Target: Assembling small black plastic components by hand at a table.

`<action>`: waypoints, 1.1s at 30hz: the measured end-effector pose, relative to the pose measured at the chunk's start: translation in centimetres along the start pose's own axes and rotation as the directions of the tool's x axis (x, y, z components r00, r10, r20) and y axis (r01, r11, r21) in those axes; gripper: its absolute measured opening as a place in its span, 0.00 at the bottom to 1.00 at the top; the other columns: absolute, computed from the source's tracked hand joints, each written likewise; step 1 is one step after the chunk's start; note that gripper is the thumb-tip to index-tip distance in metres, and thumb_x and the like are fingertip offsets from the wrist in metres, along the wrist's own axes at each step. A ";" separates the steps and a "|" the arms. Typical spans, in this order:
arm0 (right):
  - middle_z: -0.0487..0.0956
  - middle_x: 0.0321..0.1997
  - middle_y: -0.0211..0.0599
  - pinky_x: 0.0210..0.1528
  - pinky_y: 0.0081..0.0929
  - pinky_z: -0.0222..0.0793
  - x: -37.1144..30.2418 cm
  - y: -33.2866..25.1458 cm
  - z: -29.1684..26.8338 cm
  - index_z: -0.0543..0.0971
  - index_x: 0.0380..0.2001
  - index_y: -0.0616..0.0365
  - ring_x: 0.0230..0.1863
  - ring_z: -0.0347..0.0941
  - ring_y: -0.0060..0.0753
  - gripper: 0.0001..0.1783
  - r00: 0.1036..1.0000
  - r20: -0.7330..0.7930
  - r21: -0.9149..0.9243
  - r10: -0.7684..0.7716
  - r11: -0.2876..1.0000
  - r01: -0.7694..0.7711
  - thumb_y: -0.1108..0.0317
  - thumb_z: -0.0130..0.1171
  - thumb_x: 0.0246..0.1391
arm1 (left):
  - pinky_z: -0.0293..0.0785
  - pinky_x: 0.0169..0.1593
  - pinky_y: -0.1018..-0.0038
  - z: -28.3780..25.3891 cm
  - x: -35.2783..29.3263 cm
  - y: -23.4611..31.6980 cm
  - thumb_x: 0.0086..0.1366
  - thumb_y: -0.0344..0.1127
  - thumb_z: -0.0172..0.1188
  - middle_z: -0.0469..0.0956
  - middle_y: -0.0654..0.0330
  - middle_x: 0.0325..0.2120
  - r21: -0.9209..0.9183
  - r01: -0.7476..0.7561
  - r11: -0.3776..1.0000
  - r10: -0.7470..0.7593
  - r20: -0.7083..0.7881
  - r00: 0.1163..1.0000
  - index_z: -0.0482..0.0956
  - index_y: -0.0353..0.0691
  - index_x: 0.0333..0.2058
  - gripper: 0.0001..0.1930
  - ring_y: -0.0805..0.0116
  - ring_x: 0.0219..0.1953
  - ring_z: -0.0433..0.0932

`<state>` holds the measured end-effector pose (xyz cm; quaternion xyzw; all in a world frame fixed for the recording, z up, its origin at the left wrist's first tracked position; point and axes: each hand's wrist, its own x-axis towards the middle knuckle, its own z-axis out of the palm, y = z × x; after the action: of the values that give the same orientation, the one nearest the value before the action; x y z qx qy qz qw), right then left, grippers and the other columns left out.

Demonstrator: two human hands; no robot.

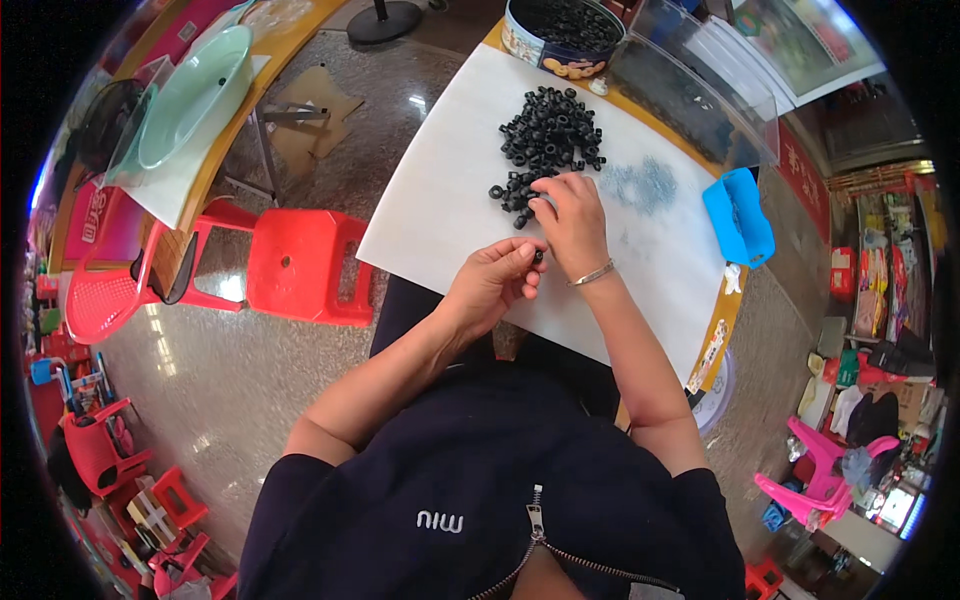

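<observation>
A heap of small black ring-shaped parts [548,130] lies on the white tabletop [440,150], with a smaller cluster of them [515,192] trailing toward me. Near the table's front edge, my left hand [490,280] is closed, pinching one small black ring-shaped part [538,257] between thumb and fingertips. My right hand [575,225], with a bracelet at its wrist, reaches over the right side of the smaller cluster. Its fingers are curved and the thumb and forefinger stand apart. Right of the heap spreads a patch of tiny grey-blue bits [645,185].
A round tin [555,50] full of black parts stands at the far edge, beside a clear plastic bin [690,90]. A blue plastic container [738,215] sits at the right edge. To the left are a red stool [305,265] and a green basin [200,100] on another table.
</observation>
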<state>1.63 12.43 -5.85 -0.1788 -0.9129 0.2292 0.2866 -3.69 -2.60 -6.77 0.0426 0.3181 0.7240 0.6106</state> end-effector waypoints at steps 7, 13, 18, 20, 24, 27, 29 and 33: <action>0.76 0.29 0.36 0.40 0.30 0.68 0.0 -0.1 0.1 0.75 0.30 0.59 0.35 0.72 0.35 0.06 0.992 -0.011 0.191 0.127 0.974 -0.123 0.75 0.58 0.45 | 0.72 0.31 0.83 -0.2 0.1 0.4 0.65 0.37 0.53 0.75 0.61 0.30 -0.006 -0.014 1.000 0.014 -0.040 0.999 0.73 0.33 0.44 0.14 0.77 0.27 0.72; 0.79 0.29 0.34 0.35 0.20 0.69 -2.6 -1.5 -1.9 0.76 0.33 0.61 0.29 0.74 0.22 0.06 0.936 0.126 0.567 0.328 0.751 -0.339 0.76 0.56 0.49 | 0.71 0.31 0.83 -0.3 0.3 0.7 0.65 0.38 0.53 0.74 0.61 0.30 -0.034 -0.039 0.999 0.037 -0.051 0.998 0.72 0.33 0.44 0.15 0.77 0.27 0.72; 0.78 0.33 0.32 0.35 0.17 0.67 -3.9 -2.7 -3.5 0.78 0.39 0.60 0.31 0.72 0.19 0.11 0.955 0.159 0.542 0.249 0.787 -0.295 0.76 0.55 0.51 | 0.71 0.31 0.83 -0.1 0.3 0.5 0.65 0.38 0.53 0.74 0.61 0.30 -0.047 -0.042 0.998 0.042 -0.008 0.999 0.73 0.34 0.43 0.14 0.77 0.27 0.72; 0.77 0.33 0.31 0.35 0.16 0.67 -4.2 -2.7 -3.7 0.78 0.41 0.60 0.31 0.70 0.18 0.12 0.950 0.177 0.547 0.256 0.778 -0.311 0.75 0.55 0.51 | 0.71 0.31 0.83 0.0 0.3 0.4 0.65 0.38 0.53 0.74 0.61 0.30 -0.044 -0.035 0.998 0.035 -0.008 0.999 0.73 0.34 0.43 0.14 0.77 0.27 0.72; 0.76 0.33 0.28 0.35 0.16 0.66 -5.0 -3.1 -3.7 0.77 0.42 0.60 0.32 0.69 0.15 0.12 0.878 0.218 0.667 0.426 0.592 -0.453 0.75 0.55 0.52 | 0.71 0.31 0.83 -0.2 0.3 0.2 0.65 0.38 0.53 0.74 0.61 0.30 -0.041 -0.033 0.999 0.033 -0.001 0.999 0.72 0.34 0.43 0.14 0.77 0.27 0.72; 0.75 0.33 0.28 0.35 0.15 0.66 -5.5 -2.5 -3.6 0.76 0.42 0.62 0.32 0.68 0.14 0.12 0.873 0.231 0.675 0.428 0.576 -0.461 0.74 0.56 0.52 | 0.72 0.31 0.83 -0.2 0.3 0.1 0.65 0.38 0.53 0.74 0.61 0.30 -0.043 -0.027 0.999 0.028 0.005 1.000 0.72 0.34 0.44 0.14 0.77 0.27 0.72; 0.75 0.33 0.28 0.35 0.15 0.66 -5.5 -2.8 -3.9 0.76 0.40 0.63 0.32 0.69 0.14 0.11 0.871 0.245 0.650 0.427 0.594 -0.474 0.75 0.56 0.52 | 0.72 0.31 0.84 -0.1 0.3 0.1 0.65 0.38 0.53 0.75 0.60 0.30 -0.044 -0.022 0.999 0.022 0.008 1.000 0.72 0.34 0.44 0.14 0.77 0.27 0.72; 0.76 0.33 0.28 0.35 0.15 0.67 -5.5 -3.4 -4.2 0.77 0.39 0.64 0.32 0.70 0.15 0.10 0.886 0.241 0.651 0.396 0.611 -0.450 0.76 0.55 0.52 | 0.72 0.30 0.84 -0.1 0.2 0.0 0.65 0.38 0.53 0.75 0.61 0.31 -0.059 -0.018 0.998 0.019 0.014 1.000 0.72 0.34 0.44 0.14 0.78 0.27 0.73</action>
<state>7.80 8.43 -3.43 -0.2603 -0.7016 0.6197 0.2365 -3.81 -2.42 -6.92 0.0329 0.2919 0.7383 0.6071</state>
